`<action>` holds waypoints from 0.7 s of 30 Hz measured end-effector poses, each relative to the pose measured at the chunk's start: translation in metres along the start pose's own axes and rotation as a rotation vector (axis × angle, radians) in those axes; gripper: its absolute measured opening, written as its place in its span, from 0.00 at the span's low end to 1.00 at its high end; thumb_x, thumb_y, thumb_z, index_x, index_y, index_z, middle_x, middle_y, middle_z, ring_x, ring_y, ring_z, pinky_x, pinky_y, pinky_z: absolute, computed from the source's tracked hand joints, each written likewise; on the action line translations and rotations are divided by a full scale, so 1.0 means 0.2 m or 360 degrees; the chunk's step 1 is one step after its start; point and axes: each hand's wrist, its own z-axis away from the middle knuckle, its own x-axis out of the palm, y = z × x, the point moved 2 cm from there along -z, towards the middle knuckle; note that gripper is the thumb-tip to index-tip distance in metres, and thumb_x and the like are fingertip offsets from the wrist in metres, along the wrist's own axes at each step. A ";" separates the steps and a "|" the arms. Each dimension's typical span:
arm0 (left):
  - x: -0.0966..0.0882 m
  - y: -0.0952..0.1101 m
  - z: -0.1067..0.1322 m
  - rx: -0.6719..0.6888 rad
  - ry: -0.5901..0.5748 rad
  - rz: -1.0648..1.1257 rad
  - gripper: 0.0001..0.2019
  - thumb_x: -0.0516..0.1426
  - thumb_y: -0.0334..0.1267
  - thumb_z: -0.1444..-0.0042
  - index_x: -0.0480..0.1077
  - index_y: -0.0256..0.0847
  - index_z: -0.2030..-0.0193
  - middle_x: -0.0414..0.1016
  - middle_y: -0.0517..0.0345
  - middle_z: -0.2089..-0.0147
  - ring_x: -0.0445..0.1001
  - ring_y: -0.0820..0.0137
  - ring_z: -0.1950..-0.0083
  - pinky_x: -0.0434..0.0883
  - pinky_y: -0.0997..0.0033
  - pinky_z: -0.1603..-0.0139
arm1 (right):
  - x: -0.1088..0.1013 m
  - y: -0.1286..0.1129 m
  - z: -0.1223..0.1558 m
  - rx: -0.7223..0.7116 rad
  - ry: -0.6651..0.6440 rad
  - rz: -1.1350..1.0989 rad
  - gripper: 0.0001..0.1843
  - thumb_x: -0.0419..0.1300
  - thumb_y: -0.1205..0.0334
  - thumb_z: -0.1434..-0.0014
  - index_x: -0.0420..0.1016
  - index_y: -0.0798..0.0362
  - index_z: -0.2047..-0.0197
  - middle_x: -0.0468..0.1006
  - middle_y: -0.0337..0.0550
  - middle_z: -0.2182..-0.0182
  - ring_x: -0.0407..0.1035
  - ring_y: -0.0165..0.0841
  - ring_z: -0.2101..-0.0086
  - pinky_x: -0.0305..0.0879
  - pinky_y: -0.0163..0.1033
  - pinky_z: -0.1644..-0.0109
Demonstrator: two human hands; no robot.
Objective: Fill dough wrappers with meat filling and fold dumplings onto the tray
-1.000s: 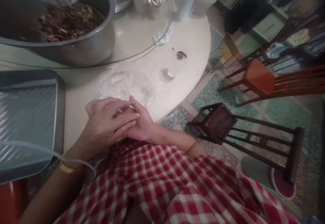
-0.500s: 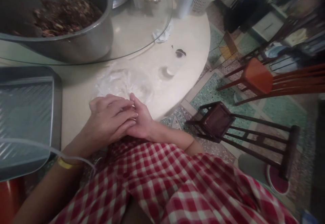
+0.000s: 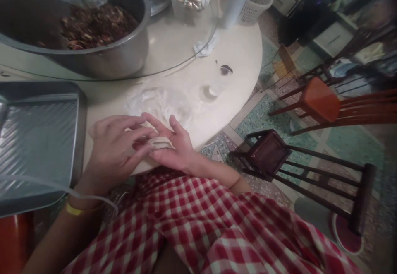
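Note:
A small pale piece of dough (image 3: 161,143), looking flattened, rests on the upturned palm of my right hand (image 3: 178,147). That hand's fingers are loosely stretched out, with the thumb raised. From the left, my left hand (image 3: 119,145) reaches over it, fingers apart and slightly bent. Its thumb and fingertips are at the dough's left edge; whether they press on it is hard to tell. Just beyond the hands, white flour (image 3: 164,100) is smeared over the pale table (image 3: 245,58). A yellow band (image 3: 77,211) circles my left wrist.
A large metal pot (image 3: 124,58) with dark chopped filling (image 3: 99,23) stands on a glass turntable (image 3: 173,54). At left lies a metal tray (image 3: 40,141). A crumpled tissue (image 3: 206,46) and a white basket (image 3: 257,1) are farther back. Chairs (image 3: 266,152) stand at right.
My left hand has lifted away to the left from my right palm, uncovering the dough. My right hand has opened out. The view has shifted slightly.

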 end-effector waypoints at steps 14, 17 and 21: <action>0.01 0.07 0.11 -0.0225 0.0409 -0.0190 0.13 0.61 0.46 0.37 0.74 0.42 0.49 0.78 0.45 0.47 0.73 0.54 0.47 0.69 0.50 0.46 | 0.05 0.04 0.00 -0.0212 0.0104 -0.0092 0.30 0.38 0.45 0.29 0.71 0.51 0.40 0.81 0.49 0.49 0.77 0.32 0.58 0.76 0.41 0.52; 0.02 0.05 0.16 -0.0333 0.0448 -0.0208 0.14 0.62 0.49 0.39 0.75 0.41 0.54 0.76 0.41 0.46 0.72 0.51 0.45 0.67 0.49 0.44 | 0.05 0.04 -0.01 -0.0319 0.0081 -0.0034 0.29 0.40 0.44 0.29 0.66 0.49 0.36 0.80 0.48 0.47 0.75 0.36 0.48 0.71 0.46 0.42; 0.02 0.06 0.18 -0.0352 0.0453 -0.0149 0.07 0.64 0.40 0.40 0.74 0.40 0.60 0.76 0.40 0.46 0.73 0.51 0.45 0.67 0.48 0.44 | 0.05 0.05 -0.02 -0.0329 0.0015 0.0030 0.28 0.42 0.44 0.30 0.66 0.49 0.36 0.79 0.48 0.47 0.72 0.39 0.44 0.65 0.53 0.37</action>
